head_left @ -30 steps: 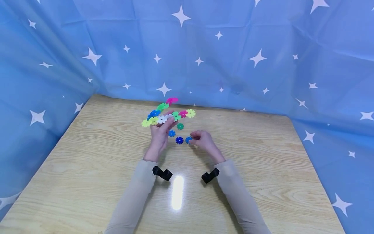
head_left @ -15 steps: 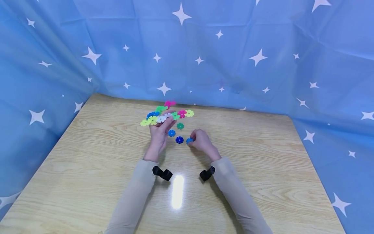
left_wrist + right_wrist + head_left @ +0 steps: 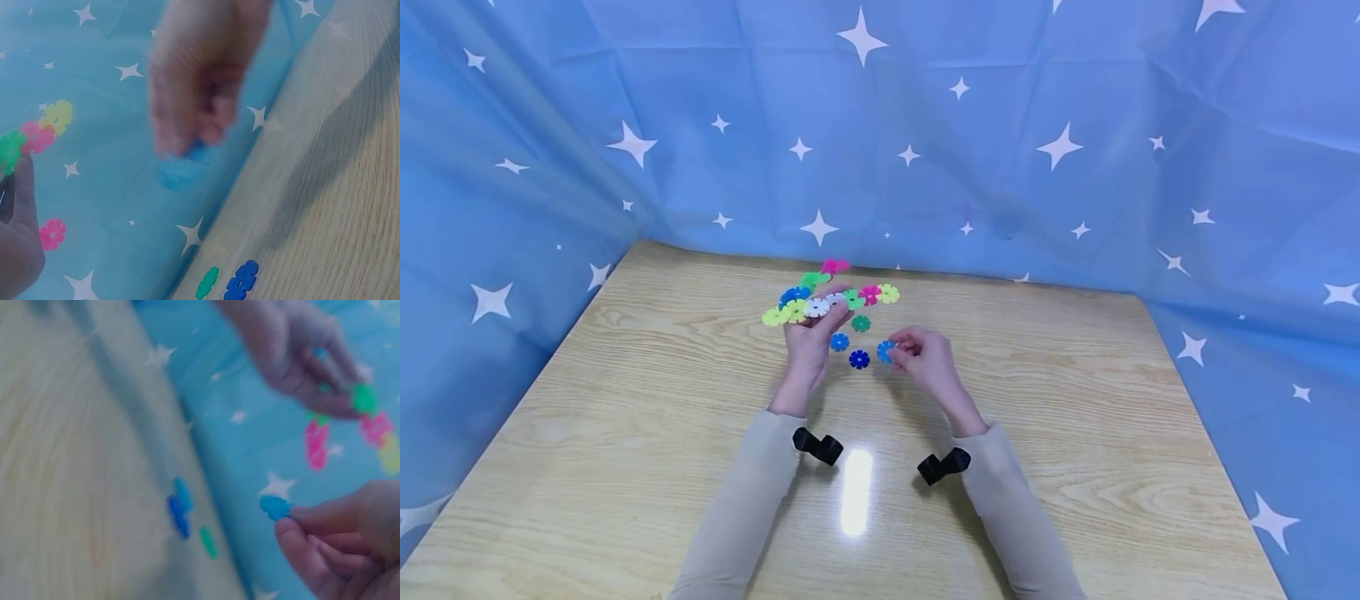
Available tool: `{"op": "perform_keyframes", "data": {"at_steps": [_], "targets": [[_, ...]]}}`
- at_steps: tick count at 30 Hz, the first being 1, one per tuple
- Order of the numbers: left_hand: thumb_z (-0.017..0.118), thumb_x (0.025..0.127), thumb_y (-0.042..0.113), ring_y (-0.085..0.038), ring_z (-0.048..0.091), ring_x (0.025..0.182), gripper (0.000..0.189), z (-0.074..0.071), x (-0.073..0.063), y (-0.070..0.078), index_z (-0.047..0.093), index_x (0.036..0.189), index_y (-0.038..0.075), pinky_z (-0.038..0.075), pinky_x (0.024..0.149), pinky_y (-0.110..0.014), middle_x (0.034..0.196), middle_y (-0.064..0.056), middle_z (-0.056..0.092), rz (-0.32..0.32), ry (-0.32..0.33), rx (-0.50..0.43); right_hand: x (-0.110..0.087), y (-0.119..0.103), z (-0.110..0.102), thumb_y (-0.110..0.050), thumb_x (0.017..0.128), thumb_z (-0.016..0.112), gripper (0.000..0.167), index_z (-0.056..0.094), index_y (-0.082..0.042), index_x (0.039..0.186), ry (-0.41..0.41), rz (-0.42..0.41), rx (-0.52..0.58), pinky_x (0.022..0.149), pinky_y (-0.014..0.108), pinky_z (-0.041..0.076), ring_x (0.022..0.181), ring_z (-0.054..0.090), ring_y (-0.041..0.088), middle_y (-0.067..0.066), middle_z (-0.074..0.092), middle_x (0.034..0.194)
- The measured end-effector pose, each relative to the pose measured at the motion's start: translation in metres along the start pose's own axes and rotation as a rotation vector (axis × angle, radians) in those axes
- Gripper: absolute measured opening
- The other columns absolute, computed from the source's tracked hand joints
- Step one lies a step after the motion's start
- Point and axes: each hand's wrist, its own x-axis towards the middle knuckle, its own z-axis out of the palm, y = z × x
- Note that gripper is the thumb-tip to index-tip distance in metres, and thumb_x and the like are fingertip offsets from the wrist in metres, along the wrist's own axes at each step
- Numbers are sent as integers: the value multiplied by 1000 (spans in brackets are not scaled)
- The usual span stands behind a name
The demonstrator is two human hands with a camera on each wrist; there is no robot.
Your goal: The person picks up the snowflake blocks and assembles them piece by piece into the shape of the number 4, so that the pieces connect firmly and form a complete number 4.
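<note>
My left hand point(image 3: 808, 346) holds up a chain of interlocking snowflake discs point(image 3: 817, 307) in yellow, white, green, pink and blue. The chain bends at its left end; one branch runs to a pink disc point(image 3: 834, 267) at the back, the other to a yellow disc point(image 3: 888, 293) at the right. Between thumb and fingertips my right hand point(image 3: 928, 360) pinches a light blue snowflake disc point(image 3: 886, 352), raised off the table. That disc also shows in the right wrist view, as a blue disc point(image 3: 275, 507). Blur hides its detail in the left wrist view.
Loose on the table point(image 3: 1075, 417) between the hands lie a green disc point(image 3: 861, 323), a light blue disc point(image 3: 839, 342) and a dark blue disc point(image 3: 859, 359). A blue star-patterned curtain point(image 3: 880, 167) hangs along the back and sides.
My right hand has picked the light blue disc up from the table and turned it face-on, lifting it slightly. The left hand and its chain have barely moved.
</note>
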Motion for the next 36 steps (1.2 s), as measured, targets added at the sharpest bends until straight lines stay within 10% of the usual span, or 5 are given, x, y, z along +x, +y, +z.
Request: {"op": "perform_keyframes", "data": {"at_steps": [11,19,28,36], "targets": [[68,82,-2,-15,68,86,40,2,-2,-3,53,117,-13,55,84,-33,99,-3,71,24,29,144,-33,-65,1,7,85,63,9,59,13,89,257,-312,317,60,25,58,69,64,44,29,65,80],[71,81,1,-14,67,87,36,9,-6,-2,59,113,-12,54,84,-29,104,-10,69,17,47,207,-29,-73,9,10,85,61,6,55,14,85,297,-454,249,53,11,48,67,64,43,29,65,77],[71,82,4,-12,64,95,34,12,-6,-3,61,112,-11,53,83,-22,113,-23,63,68,43,317,-19,-57,20,4,85,65,8,58,6,82,397,-543,136,55,21,56,63,67,27,18,69,75],[71,83,6,-8,63,92,30,12,-7,-3,64,110,-4,50,70,-15,111,-9,67,125,23,433,-16,-59,23,5,85,63,8,58,6,80,436,-580,117,52,22,55,58,66,26,17,68,72]]}}
